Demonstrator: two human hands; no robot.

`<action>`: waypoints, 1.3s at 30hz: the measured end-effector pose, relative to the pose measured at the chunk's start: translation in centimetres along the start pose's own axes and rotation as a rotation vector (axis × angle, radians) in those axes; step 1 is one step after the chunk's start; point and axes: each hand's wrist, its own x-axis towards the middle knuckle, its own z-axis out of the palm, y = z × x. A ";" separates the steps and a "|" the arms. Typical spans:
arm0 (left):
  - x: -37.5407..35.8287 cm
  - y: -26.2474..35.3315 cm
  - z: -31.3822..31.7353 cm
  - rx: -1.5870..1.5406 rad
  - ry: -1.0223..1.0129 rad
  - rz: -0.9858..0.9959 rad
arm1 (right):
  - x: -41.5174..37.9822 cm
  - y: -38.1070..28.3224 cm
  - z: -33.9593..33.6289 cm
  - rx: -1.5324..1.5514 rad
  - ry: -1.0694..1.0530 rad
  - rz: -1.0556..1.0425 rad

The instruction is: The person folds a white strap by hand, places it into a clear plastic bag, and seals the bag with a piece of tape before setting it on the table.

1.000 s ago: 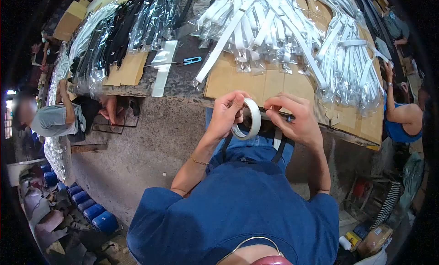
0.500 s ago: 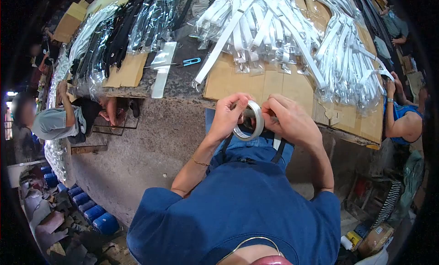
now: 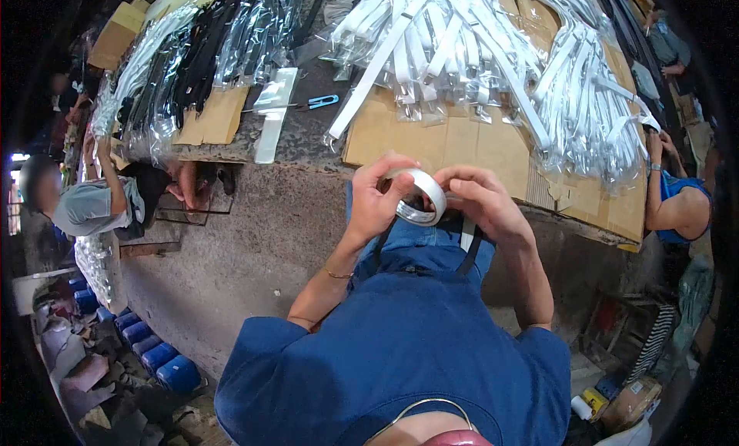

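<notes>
My left hand [image 3: 379,199] is closed around the left side of a roll of clear tape [image 3: 436,193], thumb on its near face. The roll is tilted in front of my waist, just short of the table edge. My right hand [image 3: 486,203] has its fingers curled at the roll's right rim, with the fingertips touching it and partly hidden. Beyond my hands lies a flattened cardboard sheet [image 3: 446,147] with white straps [image 3: 377,72] in clear plastic sleeves on it. A pair of blue thread snips [image 3: 322,102] rests on the table to the left.
Black straps [image 3: 202,80] in plastic and a stack of clear sleeves [image 3: 275,115] lie on the table's left part. One person in a grey shirt [image 3: 94,206] sits at left; another in a blue top [image 3: 681,207] is at right. Blue containers [image 3: 177,374] line the floor at lower left.
The roll of tape has turned and tilted between my hands, showing more of its outer band. My right fingers have loosened from a tight pinch and spread slightly along the rim.
</notes>
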 end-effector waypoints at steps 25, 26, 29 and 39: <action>0.8 0.5 -0.4 0.242 -0.051 0.374 | 0.0 2.0 1.4 0.305 -0.099 -0.031; 0.7 0.6 -0.6 0.266 -0.065 0.342 | 0.1 2.2 1.3 0.304 -0.099 -0.031; 0.6 0.8 -0.9 0.293 -0.080 0.306 | 0.0 2.4 1.4 0.320 -0.110 -0.057; 1.1 0.5 -0.8 0.188 -0.075 0.322 | -0.2 2.5 1.2 0.334 -0.187 -0.067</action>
